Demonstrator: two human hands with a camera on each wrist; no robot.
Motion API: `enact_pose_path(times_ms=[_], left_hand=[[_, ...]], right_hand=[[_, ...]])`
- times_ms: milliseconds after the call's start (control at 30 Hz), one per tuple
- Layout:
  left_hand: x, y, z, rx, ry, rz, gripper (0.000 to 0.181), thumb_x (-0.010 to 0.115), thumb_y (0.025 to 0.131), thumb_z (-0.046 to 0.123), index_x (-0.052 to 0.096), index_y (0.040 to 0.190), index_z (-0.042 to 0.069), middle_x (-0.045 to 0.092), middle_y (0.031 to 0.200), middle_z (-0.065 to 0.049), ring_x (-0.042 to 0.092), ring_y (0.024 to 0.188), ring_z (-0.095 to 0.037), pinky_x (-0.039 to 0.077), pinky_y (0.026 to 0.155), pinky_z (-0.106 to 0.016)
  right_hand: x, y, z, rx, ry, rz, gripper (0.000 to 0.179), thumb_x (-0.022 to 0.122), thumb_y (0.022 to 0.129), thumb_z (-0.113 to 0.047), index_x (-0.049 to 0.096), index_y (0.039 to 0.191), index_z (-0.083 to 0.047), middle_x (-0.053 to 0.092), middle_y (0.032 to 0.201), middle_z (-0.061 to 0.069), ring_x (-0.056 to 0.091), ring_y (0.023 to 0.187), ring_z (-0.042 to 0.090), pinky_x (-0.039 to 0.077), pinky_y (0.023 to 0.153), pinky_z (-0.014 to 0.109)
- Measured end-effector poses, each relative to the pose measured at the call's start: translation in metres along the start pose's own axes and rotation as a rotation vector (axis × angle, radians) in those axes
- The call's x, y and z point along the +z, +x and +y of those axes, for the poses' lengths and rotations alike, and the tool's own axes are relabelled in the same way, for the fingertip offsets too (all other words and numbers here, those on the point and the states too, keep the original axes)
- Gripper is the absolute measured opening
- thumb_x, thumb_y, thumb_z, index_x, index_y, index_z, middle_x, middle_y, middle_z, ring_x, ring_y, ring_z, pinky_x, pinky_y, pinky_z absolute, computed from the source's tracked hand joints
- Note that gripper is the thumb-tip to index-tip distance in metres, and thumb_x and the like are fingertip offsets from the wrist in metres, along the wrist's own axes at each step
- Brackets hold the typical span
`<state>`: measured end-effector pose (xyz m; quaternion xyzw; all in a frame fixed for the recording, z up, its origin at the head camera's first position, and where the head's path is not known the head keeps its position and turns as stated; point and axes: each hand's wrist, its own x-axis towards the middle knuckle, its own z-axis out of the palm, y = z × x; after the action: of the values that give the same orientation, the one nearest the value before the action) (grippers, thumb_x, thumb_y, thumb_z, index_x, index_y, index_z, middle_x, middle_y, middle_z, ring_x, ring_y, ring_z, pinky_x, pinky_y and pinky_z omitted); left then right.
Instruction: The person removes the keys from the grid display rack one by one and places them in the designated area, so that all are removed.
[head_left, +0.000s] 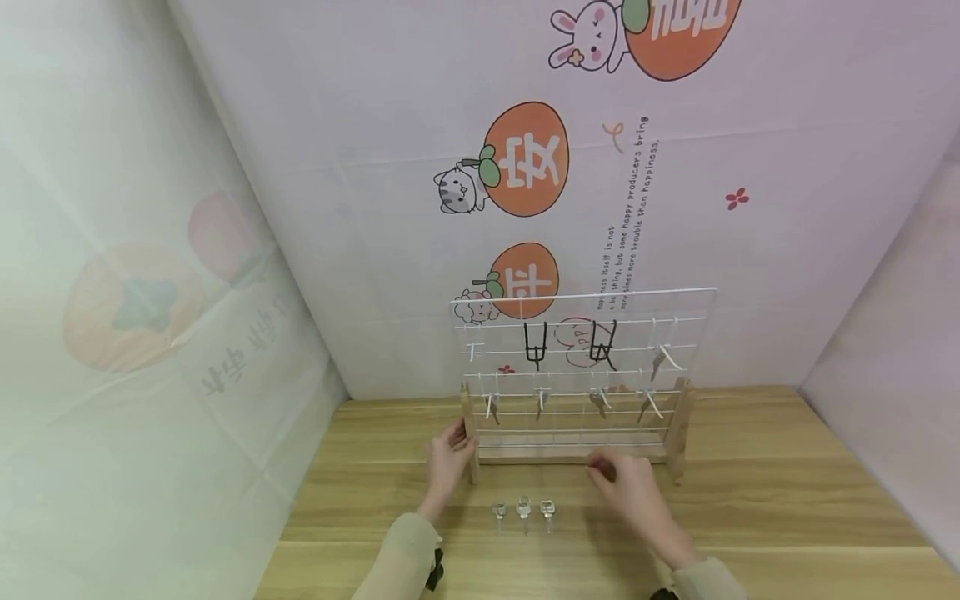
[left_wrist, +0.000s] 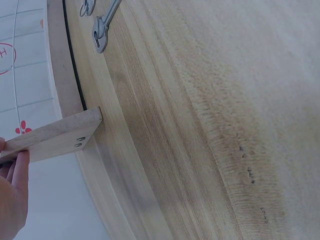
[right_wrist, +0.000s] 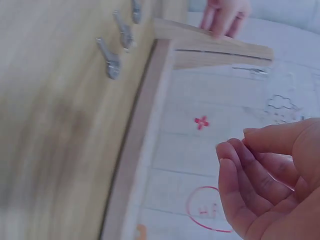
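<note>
A white wire grid rack [head_left: 585, 374] stands in a wooden base with two side posts. My left hand [head_left: 447, 458] grips the left wooden post [head_left: 470, 433]; in the left wrist view its fingers [left_wrist: 21, 172] lie against the board. My right hand [head_left: 626, 492] is in front of the base's lower bar [head_left: 570, 454], toward its right end. Its fingers are loosely curled, with thumb and fingertips close together and nothing visible between them [right_wrist: 270, 185]. Three silver keys [head_left: 524, 510] lie in a row on the table between my hands. Several more keys [head_left: 597, 404] hang from the rack's white hooks.
Two black hooks [head_left: 536, 343] are fixed on the upper part of the grid. The wood-grain table [head_left: 390, 442] runs up to a white printed cloth [head_left: 390, 250] behind the rack. More pale cloth [head_left: 135, 417] rises on the left side.
</note>
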<state>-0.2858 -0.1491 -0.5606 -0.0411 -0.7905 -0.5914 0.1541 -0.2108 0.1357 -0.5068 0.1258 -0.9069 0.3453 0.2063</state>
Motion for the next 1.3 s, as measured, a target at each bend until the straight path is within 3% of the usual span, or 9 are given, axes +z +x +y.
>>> enact_pose_path(times_ms=[167, 467, 800, 1067, 1300], left_hand=[[-0.001, 0.0, -0.001, -0.009, -0.005, -0.006, 0.043, 0.072, 0.084, -0.006, 0.058, 0.124, -0.015, 0.066, 0.118, -0.034, 0.069, 0.107, -0.044, 0.064, 0.087, -0.034], [0.0, 0.001, -0.001, -0.012, -0.006, 0.003, 0.041, 0.07, 0.085, -0.006, 0.059, 0.124, -0.013, 0.066, 0.118, -0.033, 0.069, 0.107, -0.044, 0.064, 0.087, -0.032], [0.0, 0.001, -0.002, 0.014, -0.006, 0.003, 0.04, 0.069, 0.084, -0.009, 0.059, 0.123, -0.015, 0.066, 0.116, -0.035, 0.069, 0.105, -0.045, 0.064, 0.085, -0.033], [0.002, 0.001, -0.003, 0.029, 0.001, 0.021, 0.04, 0.07, 0.084, -0.009, 0.06, 0.122, -0.015, 0.067, 0.114, -0.035, 0.07, 0.103, -0.045, 0.064, 0.085, -0.035], [0.002, 0.001, -0.002, -0.001, 0.002, 0.019, 0.041, 0.071, 0.084, -0.007, 0.06, 0.123, -0.013, 0.067, 0.116, -0.033, 0.07, 0.105, -0.043, 0.064, 0.086, -0.033]], right_hand=[[-0.018, 0.006, -0.004, -0.106, -0.017, 0.119, 0.019, 0.079, 0.072, 0.008, 0.071, 0.082, -0.006, 0.074, 0.073, 0.003, 0.064, 0.061, 0.006, 0.057, 0.053, 0.015], [-0.047, 0.016, -0.005, -0.097, 0.005, 0.226, 0.019, 0.079, 0.073, 0.008, 0.071, 0.086, -0.003, 0.075, 0.078, 0.01, 0.068, 0.063, 0.014, 0.058, 0.056, 0.01], [-0.066, 0.03, 0.008, -0.057, 0.111, 0.407, 0.015, 0.074, 0.078, 0.013, 0.07, 0.09, 0.005, 0.074, 0.082, 0.02, 0.05, 0.072, -0.023, 0.048, 0.061, -0.006], [-0.082, 0.051, 0.019, -0.028, 0.118, 0.483, 0.012, 0.071, 0.082, 0.009, 0.069, 0.094, 0.009, 0.073, 0.086, 0.026, 0.046, 0.073, -0.031, 0.044, 0.064, -0.01], [-0.091, 0.067, 0.025, 0.009, 0.081, 0.501, 0.015, 0.072, 0.083, 0.004, 0.068, 0.097, 0.01, 0.073, 0.089, 0.028, 0.043, 0.073, -0.035, 0.041, 0.064, -0.012]])
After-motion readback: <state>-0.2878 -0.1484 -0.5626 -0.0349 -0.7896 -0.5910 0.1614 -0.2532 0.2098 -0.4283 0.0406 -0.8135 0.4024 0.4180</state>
